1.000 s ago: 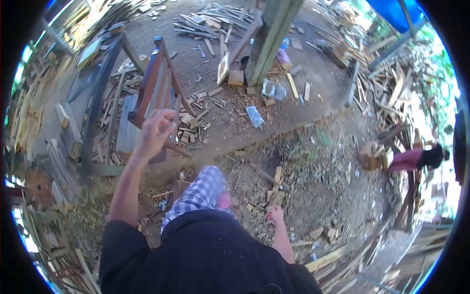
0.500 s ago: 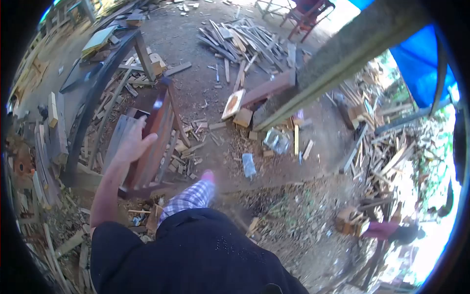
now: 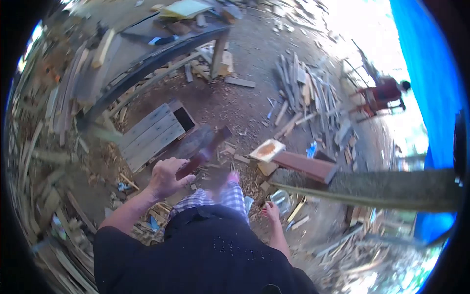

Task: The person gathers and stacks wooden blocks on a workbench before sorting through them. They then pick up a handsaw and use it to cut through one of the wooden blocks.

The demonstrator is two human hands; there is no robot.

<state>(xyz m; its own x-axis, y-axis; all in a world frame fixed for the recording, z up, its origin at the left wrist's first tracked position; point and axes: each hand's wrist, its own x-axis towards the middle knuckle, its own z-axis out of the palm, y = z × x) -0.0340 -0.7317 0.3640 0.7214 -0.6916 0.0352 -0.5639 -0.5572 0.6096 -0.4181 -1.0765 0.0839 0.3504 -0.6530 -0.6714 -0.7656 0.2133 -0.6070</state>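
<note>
My left hand (image 3: 168,176) is closed round one end of a reddish-brown wooden piece (image 3: 208,149), blurred by motion, which slants up and to the right. Beyond it on the ground stands a grey slatted wooden box (image 3: 154,134) with a dark opening at its upper right. My right hand (image 3: 270,210) hangs low beside my leg, fingers loosely bent; whether it holds anything is unclear. Near it lie a clear plastic item (image 3: 281,201) and a pale strip of wood (image 3: 296,209).
A thick post (image 3: 391,188) crosses the right side, beside a reddish board (image 3: 308,165) and a white tray (image 3: 267,150). A dark bench beam (image 3: 152,66) spans the upper left. Scrap wood (image 3: 313,93) is heaped beyond. A person in red (image 3: 384,93) sits at the upper right.
The view has turned. My left hand now grips the reddish-brown piece, lifted off the ground, where before it was spread over the reddish wood. My right hand has come into view.
</note>
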